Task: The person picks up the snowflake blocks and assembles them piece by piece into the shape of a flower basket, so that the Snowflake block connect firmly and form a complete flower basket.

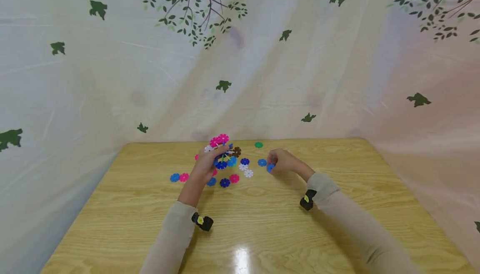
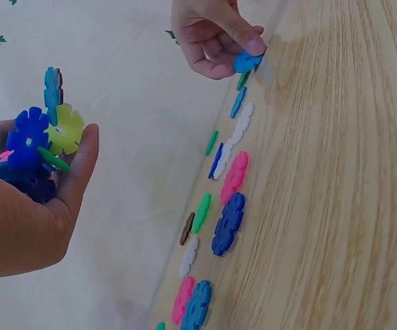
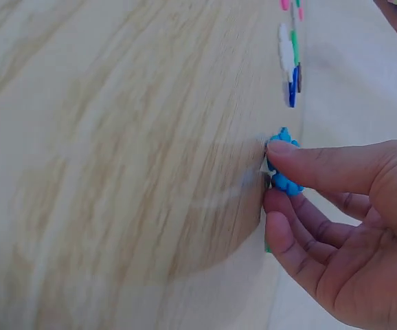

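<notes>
One blue disc (image 2: pixel 247 62) hides partly behind right fingers (image 2: pixel 255 45)

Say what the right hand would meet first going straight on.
The right hand, pinching one blue disc, would likely meet the loose blue disc beside it, though height above the table is unclear.

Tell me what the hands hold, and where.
The left hand holds a disc cluster, its exact contact hidden; the right hand pinches a blue disc near its edge.
</notes>
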`<state>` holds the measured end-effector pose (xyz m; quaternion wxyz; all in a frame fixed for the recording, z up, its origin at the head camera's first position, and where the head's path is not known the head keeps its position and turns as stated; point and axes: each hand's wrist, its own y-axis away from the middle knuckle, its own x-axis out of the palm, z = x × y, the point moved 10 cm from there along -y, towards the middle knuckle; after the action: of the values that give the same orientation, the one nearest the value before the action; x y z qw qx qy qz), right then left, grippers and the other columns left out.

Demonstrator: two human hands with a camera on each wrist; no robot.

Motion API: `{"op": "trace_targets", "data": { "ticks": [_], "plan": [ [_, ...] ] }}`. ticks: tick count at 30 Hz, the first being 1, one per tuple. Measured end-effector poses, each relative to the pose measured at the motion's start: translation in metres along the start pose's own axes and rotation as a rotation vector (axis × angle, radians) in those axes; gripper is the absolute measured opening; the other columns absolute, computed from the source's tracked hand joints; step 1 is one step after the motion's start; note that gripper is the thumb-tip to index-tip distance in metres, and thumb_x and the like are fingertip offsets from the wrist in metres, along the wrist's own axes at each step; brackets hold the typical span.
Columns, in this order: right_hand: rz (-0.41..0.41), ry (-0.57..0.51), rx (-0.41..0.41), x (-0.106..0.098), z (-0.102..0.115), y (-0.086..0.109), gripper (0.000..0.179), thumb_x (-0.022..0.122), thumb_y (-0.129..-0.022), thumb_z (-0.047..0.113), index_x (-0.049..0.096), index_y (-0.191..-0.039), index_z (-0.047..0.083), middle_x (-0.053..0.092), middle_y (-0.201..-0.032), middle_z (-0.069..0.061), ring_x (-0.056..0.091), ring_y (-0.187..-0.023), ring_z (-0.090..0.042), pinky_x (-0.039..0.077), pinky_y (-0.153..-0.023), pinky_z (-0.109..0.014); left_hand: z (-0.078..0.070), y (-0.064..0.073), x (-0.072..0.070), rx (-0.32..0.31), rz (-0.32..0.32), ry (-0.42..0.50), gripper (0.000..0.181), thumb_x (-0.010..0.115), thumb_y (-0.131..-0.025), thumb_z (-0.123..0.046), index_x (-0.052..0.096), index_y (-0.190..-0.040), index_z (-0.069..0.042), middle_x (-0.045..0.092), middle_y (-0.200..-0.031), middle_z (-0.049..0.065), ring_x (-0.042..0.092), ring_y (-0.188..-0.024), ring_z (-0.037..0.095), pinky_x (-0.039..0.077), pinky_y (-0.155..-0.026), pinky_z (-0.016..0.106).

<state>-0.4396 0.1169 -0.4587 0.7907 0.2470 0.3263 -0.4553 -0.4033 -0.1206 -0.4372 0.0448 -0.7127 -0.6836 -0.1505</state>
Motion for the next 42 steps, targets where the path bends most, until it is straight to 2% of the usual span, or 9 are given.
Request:
{"op": "trace_targets", "data": {
  "ticks": [3, 7, 11, 14, 20, 29, 33, 39, 42],
  "plan": [
    [0.003, -0.054, -0.014, 0.002, 0.002, -0.001, 0.023, 0.078, -0.079, -0.007, 0.068, -0.099, 0.000, 0.068, -0.097, -0.015, 0.062, -0.091, -0.025, 0.053, -0.074, -0.030, 0.001, 0.000, 0.000, 0.000, 0.003, -0.039, 0.053, 0.075, -0.091, -0.018, 0.053, -0.134, 0.004, 0.043, -0.149, 0.015, 0.023, -0.150, 0.034, 0.012, -0.125, 0.062],
    [-0.034, -0.127, -0.049, -0.002, 0.010, -0.003, 0.018, 0.071, -0.087, -0.006, 0.071, -0.105, -0.002, 0.070, -0.103, -0.018, 0.063, -0.091, -0.023, 0.056, -0.072, -0.033, 0.002, -0.001, 0.001, -0.011, 0.010, -0.074, 0.067, 0.076, -0.091, -0.019, 0.044, -0.144, 0.006, 0.025, -0.161, 0.019, 0.015, -0.154, 0.037, 0.012, -0.126, 0.060],
    [-0.090, -0.232, -0.078, -0.010, 0.028, -0.004, 0.022, 0.069, -0.091, -0.004, 0.070, -0.113, -0.007, 0.070, -0.096, -0.022, 0.061, -0.075, -0.026, 0.056, -0.064, -0.038, 0.002, -0.002, 0.001, -0.005, 0.014, -0.074, 0.051, 0.076, -0.091, -0.018, 0.055, -0.132, 0.003, 0.038, -0.152, 0.017, 0.025, -0.148, 0.034, 0.018, -0.126, 0.056],
    [-0.124, -0.303, -0.093, -0.017, 0.043, -0.004, 0.024, 0.068, -0.093, -0.001, 0.069, -0.117, -0.007, 0.070, -0.094, -0.022, 0.063, -0.074, -0.029, 0.058, -0.065, -0.040, 0.001, -0.003, 0.002, 0.007, 0.026, -0.065, 0.034, 0.075, -0.092, -0.017, 0.064, -0.117, 0.001, 0.050, -0.141, 0.015, 0.032, -0.143, 0.031, 0.022, -0.124, 0.054],
    [-0.179, -0.399, -0.115, -0.028, 0.070, -0.004, 0.026, 0.069, -0.096, 0.005, 0.070, -0.121, -0.002, 0.071, -0.106, -0.022, 0.068, -0.088, -0.021, 0.060, -0.079, -0.040, 0.002, -0.002, 0.004, -0.007, 0.042, -0.091, 0.045, 0.075, -0.092, -0.018, 0.062, -0.130, 0.003, 0.047, -0.150, 0.015, 0.033, -0.147, 0.033, 0.022, -0.125, 0.053],
    [-0.283, -0.526, -0.156, -0.031, 0.102, -0.003, 0.026, 0.070, -0.095, 0.005, 0.070, -0.119, -0.004, 0.072, -0.106, -0.022, 0.068, -0.084, -0.013, 0.061, -0.079, -0.037, 0.005, -0.002, 0.007, -0.016, 0.050, -0.118, 0.055, 0.076, -0.092, -0.021, 0.057, -0.140, 0.000, 0.051, -0.148, 0.015, 0.038, -0.144, 0.032, 0.026, -0.124, 0.054],
    [-0.308, -0.543, -0.201, -0.025, 0.109, -0.004, 0.026, 0.071, -0.094, 0.003, 0.070, -0.118, -0.008, 0.072, -0.109, -0.025, 0.069, -0.083, -0.012, 0.061, -0.077, -0.034, 0.005, -0.003, 0.006, -0.011, 0.035, -0.117, 0.051, 0.076, -0.091, -0.021, 0.059, -0.135, -0.001, 0.052, -0.143, 0.013, 0.039, -0.141, 0.031, 0.029, -0.122, 0.054],
    [-0.343, -0.521, -0.260, -0.019, 0.115, -0.007, 0.026, 0.070, -0.095, 0.005, 0.070, -0.118, -0.008, 0.072, -0.112, -0.025, 0.071, -0.089, -0.020, 0.060, -0.076, -0.029, 0.003, -0.003, 0.005, 0.018, 0.025, -0.115, 0.032, 0.076, -0.091, -0.020, 0.069, -0.117, -0.001, 0.063, -0.121, 0.007, 0.048, -0.127, 0.026, 0.037, -0.115, 0.050],
    [-0.365, -0.495, -0.263, -0.017, 0.117, -0.008, 0.025, 0.071, -0.095, 0.006, 0.071, -0.117, -0.006, 0.073, -0.110, -0.023, 0.070, -0.087, -0.016, 0.059, -0.074, -0.025, 0.002, -0.004, 0.003, 0.028, 0.012, -0.123, 0.031, 0.078, -0.090, -0.021, 0.070, -0.114, -0.003, 0.065, -0.116, 0.005, 0.050, -0.123, 0.025, 0.038, -0.114, 0.048]
  ]
}}
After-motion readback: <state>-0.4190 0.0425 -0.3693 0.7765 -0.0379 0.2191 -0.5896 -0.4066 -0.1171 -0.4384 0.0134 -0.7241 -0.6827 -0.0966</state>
